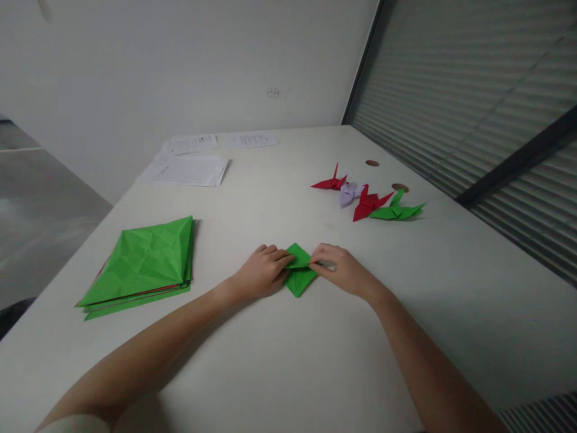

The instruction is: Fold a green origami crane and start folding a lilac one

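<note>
A small folded green paper (298,276), diamond-shaped, lies on the white table (279,361) in the middle. My left hand (261,270) presses on its left side with curled fingers pinching a flap. My right hand (338,267) pinches the right side of the same paper, fingertips meeting the left hand's over the fold. Both forearms reach in from the bottom edge.
A stack of creased green sheets (144,261) with red beneath lies at the left. Folded paper cranes, red (331,182), lilac (349,193), red (368,204) and green (396,210), sit at the right rear. White printed papers (187,169) lie at the back. Blinds line the right side.
</note>
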### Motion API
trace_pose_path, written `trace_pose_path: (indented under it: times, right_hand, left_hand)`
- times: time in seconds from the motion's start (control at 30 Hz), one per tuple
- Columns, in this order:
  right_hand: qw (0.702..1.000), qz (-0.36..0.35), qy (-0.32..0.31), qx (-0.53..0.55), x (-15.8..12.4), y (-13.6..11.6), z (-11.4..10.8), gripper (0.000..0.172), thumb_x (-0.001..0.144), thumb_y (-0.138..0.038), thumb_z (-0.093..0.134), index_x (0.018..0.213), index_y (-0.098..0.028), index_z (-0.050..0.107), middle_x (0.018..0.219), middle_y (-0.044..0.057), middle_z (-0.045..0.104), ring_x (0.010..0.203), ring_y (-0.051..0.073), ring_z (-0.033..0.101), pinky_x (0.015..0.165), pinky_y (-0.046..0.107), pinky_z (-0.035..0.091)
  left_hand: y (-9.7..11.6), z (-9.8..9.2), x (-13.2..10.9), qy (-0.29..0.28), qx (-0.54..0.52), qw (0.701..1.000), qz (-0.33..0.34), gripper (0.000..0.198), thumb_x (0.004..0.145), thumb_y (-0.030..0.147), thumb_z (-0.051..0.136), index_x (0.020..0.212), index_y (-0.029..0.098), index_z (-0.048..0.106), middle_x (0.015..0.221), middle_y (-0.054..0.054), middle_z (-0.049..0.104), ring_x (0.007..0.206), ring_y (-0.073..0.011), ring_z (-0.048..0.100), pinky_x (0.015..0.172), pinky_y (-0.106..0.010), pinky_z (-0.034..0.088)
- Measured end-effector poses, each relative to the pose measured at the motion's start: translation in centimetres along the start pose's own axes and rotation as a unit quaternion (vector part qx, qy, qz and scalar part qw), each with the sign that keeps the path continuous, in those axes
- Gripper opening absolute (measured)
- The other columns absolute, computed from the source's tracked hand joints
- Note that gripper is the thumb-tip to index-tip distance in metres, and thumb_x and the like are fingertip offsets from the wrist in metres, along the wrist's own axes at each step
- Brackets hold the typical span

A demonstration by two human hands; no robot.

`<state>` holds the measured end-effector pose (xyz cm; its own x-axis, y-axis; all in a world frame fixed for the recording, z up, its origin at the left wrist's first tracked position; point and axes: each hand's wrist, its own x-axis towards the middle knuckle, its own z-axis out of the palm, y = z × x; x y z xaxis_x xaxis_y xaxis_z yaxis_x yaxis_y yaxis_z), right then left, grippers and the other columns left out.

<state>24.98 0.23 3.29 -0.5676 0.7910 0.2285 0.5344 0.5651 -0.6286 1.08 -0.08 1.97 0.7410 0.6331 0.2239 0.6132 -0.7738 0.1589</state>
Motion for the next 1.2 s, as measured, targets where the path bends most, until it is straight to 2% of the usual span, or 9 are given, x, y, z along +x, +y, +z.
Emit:
trace_pose_path:
  times: [0.07, 0.17, 0.23, 0.4, 0.53, 0.73, 0.87, 1.03, 1.2]
  right_hand:
    - [0.999, -0.01, 0.009, -0.05, 0.0, 0.0, 0.5, 0.018, 0.082, -0.013, 0.061, 0.095, -0.022, 0.07, 0.097, 0.005, 0.069, 0.09, 0.019, 0.063, 0.085, 0.035, 0.048]
    - [0.992, -0.003, -0.002, -0.128, 0.1, 0.1, 1.6, 0.039, 0.078, -0.006, 0.061, 0.112, -0.023, 0.067, 0.111, 0.006, 0.069, 0.103, 0.024, 0.059, 0.089, 0.04, 0.045]
    - [0.985, 0.007, -0.011, -0.17, 0.1, 0.1, 2.2, 0.042, 0.077, -0.003, 0.06, 0.113, -0.024, 0.067, 0.112, 0.005, 0.069, 0.104, 0.025, 0.057, 0.088, 0.04, 0.044]
    - [0.969, 0.036, 0.005, -0.245, 0.3, -0.4, 3.1, 0.034, 0.077, -0.001, 0.06, 0.099, -0.024, 0.071, 0.096, 0.005, 0.07, 0.096, 0.026, 0.055, 0.08, 0.039, 0.04]
    - [0.966, 0.058, 0.034, -0.251, 0.3, -1.0, 3.5, 0.027, 0.079, -0.004, 0.061, 0.092, -0.025, 0.071, 0.093, 0.006, 0.068, 0.09, 0.024, 0.056, 0.078, 0.038, 0.037]
    - [0.975, 0.111, 0.03, -0.19, 0.3, -0.5, 2.9, 0.014, 0.085, -0.013, 0.061, 0.086, -0.022, 0.07, 0.091, 0.004, 0.07, 0.087, 0.022, 0.06, 0.076, 0.034, 0.038]
    - [0.973, 0.152, 0.009, -0.173, 0.4, -0.2, 2.2, 0.014, 0.089, -0.024, 0.06, 0.079, -0.02, 0.068, 0.08, 0.005, 0.069, 0.077, 0.019, 0.061, 0.069, 0.029, 0.039]
    - [0.96, 0.203, 0.005, -0.194, 0.5, -1.2, 2.1, 0.017, 0.089, -0.029, 0.058, 0.078, -0.019, 0.067, 0.082, 0.007, 0.071, 0.076, 0.019, 0.063, 0.065, 0.027, 0.037]
    - [0.953, 0.233, -0.001, -0.194, 0.6, -1.8, 2.0, 0.016, 0.087, -0.031, 0.059, 0.078, -0.02, 0.067, 0.084, 0.007, 0.072, 0.077, 0.021, 0.065, 0.064, 0.028, 0.036]
  left_hand:
    - [0.0, 0.3, 0.0, 0.008, 0.0, 1.0, -0.008, 0.03, 0.09, 0.019, 0.052, 0.119, 0.014, 0.062, 0.107, -0.013, 0.069, 0.092, -0.0238, 0.062, 0.079, -0.038, 0.047]
    - [0.1, 0.7, 0.0, 0.017, 0.004, 1.0, -0.004, 0.028, 0.089, 0.018, 0.053, 0.115, 0.015, 0.064, 0.106, -0.012, 0.069, 0.091, -0.0238, 0.061, 0.08, -0.039, 0.048]
    - [0.2, 0.9, 0.0, 0.022, 0.012, 1.0, -0.005, 0.028, 0.089, 0.018, 0.054, 0.115, 0.015, 0.063, 0.108, -0.012, 0.069, 0.093, -0.0249, 0.061, 0.081, -0.039, 0.047]
    - [0.4, 0.9, 0.0, 0.027, 0.003, 0.999, -0.034, 0.032, 0.086, 0.015, 0.055, 0.117, 0.014, 0.062, 0.108, -0.011, 0.069, 0.095, -0.026, 0.06, 0.081, -0.04, 0.048]
    - [0.5, 1.0, 0.0, 0.04, -0.025, 0.998, -0.037, 0.032, 0.086, 0.015, 0.054, 0.117, 0.014, 0.062, 0.109, -0.012, 0.068, 0.095, -0.0253, 0.06, 0.082, -0.04, 0.048]
    - [0.5, 0.5, 0.2, 0.049, -0.106, 0.993, -0.024, 0.028, 0.093, 0.038, 0.053, 0.106, 0.015, 0.064, 0.09, -0.009, 0.069, 0.09, -0.0233, 0.061, 0.083, -0.038, 0.046]
    - [0.4, 0.2, 0.4, 0.043, -0.176, 0.982, -0.055, 0.03, 0.094, 0.042, 0.051, 0.1, 0.016, 0.064, 0.083, -0.006, 0.067, 0.081, -0.0198, 0.061, 0.079, -0.033, 0.046]
    - [0.5, 0.2, 0.4, 0.026, -0.255, 0.963, -0.086, 0.034, 0.093, 0.043, 0.051, 0.108, 0.015, 0.062, 0.09, -0.007, 0.067, 0.082, -0.0188, 0.061, 0.08, -0.032, 0.047]
    - [0.4, 0.5, 0.4, 0.028, -0.323, 0.933, -0.156, 0.052, 0.084, 0.021, 0.054, 0.135, 0.017, 0.047, 0.095, -0.004, 0.07, 0.073, -0.0148, 0.058, 0.071, -0.027, 0.045]
